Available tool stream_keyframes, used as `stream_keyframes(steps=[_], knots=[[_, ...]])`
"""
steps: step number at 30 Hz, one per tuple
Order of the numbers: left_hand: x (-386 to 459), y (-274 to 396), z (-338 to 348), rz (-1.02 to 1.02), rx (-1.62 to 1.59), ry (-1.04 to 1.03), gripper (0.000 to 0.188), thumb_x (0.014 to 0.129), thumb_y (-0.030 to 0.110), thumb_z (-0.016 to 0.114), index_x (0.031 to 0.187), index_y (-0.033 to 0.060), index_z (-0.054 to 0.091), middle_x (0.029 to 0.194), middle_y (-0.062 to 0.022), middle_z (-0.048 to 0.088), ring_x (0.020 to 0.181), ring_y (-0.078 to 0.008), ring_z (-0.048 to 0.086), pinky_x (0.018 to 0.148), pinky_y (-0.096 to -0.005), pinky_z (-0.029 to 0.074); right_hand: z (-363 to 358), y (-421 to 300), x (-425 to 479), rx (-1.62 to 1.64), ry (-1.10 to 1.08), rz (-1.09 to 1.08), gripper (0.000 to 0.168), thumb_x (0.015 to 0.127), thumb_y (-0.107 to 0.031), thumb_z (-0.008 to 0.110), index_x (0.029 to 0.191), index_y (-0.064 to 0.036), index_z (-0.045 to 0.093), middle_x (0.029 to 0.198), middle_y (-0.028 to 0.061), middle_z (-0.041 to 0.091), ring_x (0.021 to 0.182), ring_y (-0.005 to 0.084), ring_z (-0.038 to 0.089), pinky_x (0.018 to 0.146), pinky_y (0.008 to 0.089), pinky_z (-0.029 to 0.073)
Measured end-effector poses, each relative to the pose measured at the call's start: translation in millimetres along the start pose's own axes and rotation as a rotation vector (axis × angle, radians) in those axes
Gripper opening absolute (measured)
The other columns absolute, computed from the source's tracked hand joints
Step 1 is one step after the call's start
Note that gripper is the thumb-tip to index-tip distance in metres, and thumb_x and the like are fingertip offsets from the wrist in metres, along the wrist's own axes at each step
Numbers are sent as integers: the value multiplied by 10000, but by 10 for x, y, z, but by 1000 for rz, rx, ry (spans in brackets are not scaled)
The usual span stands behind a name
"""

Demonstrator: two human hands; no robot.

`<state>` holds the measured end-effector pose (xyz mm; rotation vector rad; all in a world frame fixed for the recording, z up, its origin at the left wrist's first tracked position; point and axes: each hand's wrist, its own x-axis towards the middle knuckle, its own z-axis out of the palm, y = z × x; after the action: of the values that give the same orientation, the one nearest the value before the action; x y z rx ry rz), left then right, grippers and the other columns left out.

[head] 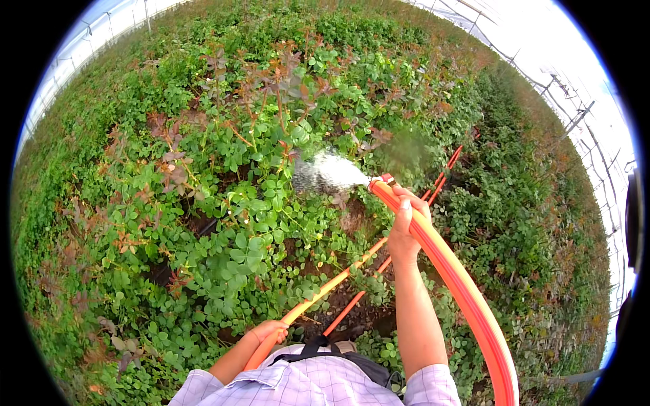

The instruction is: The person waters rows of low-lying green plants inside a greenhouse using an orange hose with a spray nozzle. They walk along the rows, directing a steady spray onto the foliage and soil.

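My right hand grips an orange hose just behind its outlet end, with the thumb lying along the top. A white fan of water sprays from that end to the left, onto leafy plants that look like rose bushes. Down by my waist, my left hand is closed around another stretch of orange hose. This stretch runs up and to the right, passing below my right hand. The right-hand hose curves down past my right arm and out of the bottom of the view.
Thinner-looking orange hose lines run along the narrow soil path between the plant rows. Dense bushes stand on the right. Reddish young shoots rise ahead. A pale greenhouse cover with posts borders the plants.
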<state>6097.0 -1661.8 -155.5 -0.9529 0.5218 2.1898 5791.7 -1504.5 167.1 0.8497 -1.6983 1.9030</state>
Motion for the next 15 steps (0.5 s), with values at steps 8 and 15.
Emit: stream_keyframes(steps=[8,15], knots=[[28,7,-84,-23,-1,4,203,819,138,590,954,44,472,726,-41,517,527,-84,467,446,-209,410,90,81,332,-92,15,-89,174,880,-141,475,943,7,540,1005,132,600,952,211,560,903,368,414],[21,-30,-147,5,-36,-31,212,816,130,592,968,42,473,722,-45,524,533,-86,477,444,-204,413,106,114,461,-99,73,-59,152,861,-110,500,945,3,558,1048,150,583,1007,236,550,915,371,411]])
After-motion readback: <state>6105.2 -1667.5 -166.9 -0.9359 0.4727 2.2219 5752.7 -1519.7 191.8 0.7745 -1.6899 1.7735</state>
